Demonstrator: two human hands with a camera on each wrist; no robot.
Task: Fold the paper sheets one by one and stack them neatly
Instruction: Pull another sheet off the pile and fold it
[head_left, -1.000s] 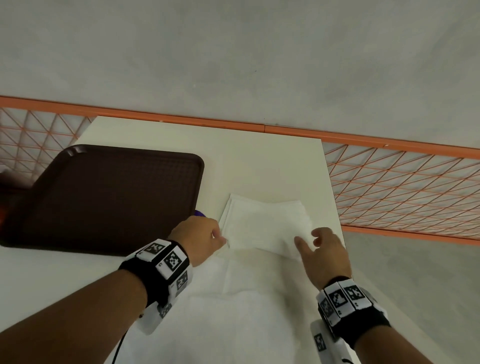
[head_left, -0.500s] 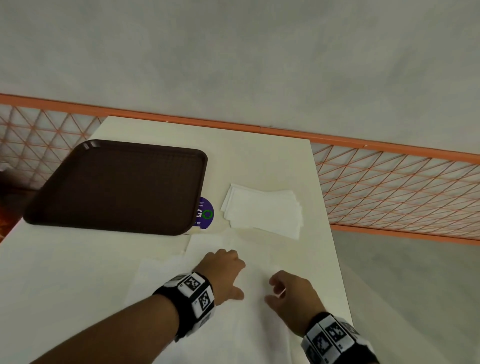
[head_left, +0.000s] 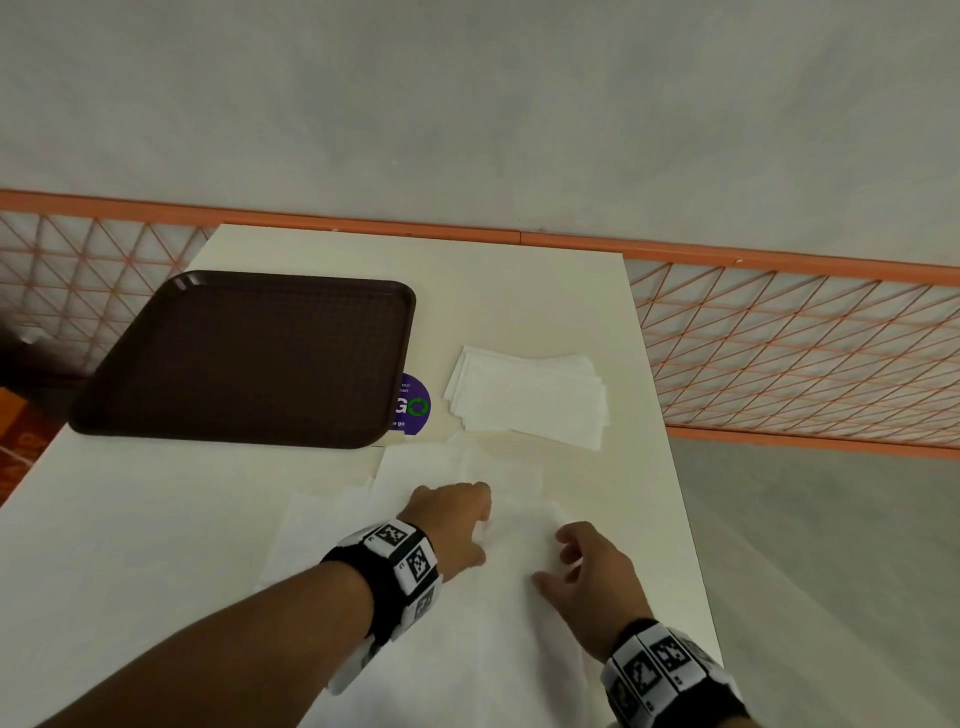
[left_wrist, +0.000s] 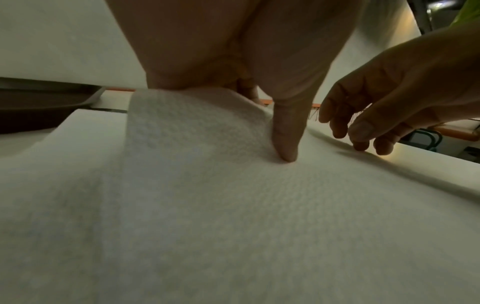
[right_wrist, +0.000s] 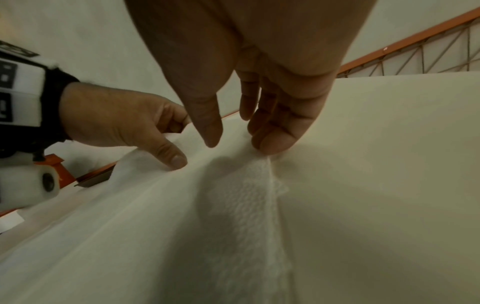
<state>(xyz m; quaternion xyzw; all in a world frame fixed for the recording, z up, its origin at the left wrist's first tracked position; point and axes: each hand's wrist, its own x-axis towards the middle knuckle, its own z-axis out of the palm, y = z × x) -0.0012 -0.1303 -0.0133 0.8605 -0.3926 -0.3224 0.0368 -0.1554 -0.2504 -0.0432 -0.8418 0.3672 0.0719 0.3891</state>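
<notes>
A stack of folded white paper sheets (head_left: 524, 402) lies at the table's right side. Nearer to me, loose unfolded sheets (head_left: 514, 597) overlap on the table. My left hand (head_left: 480, 525) sits on the top sheet (left_wrist: 233, 205) with its fingers curled. Its thumb (left_wrist: 284, 144) presses down, and a fold of paper rises between thumb and fingers. My right hand (head_left: 563, 556) hovers just to the right. Its loosely bent fingertips (right_wrist: 267, 148) touch a raised ridge of the sheet (right_wrist: 246, 205), with the thumb held apart.
A dark brown tray (head_left: 234, 358) lies at the left of the cream table (head_left: 519, 301), partly over a purple round sticker (head_left: 413, 402). An orange lattice railing (head_left: 779, 353) runs behind and to the right. The table's right edge is close to my right hand.
Both hands have drawn back from the folded stack toward me and come down on the loose sheets. The left hand has bunched up some of the top sheet.
</notes>
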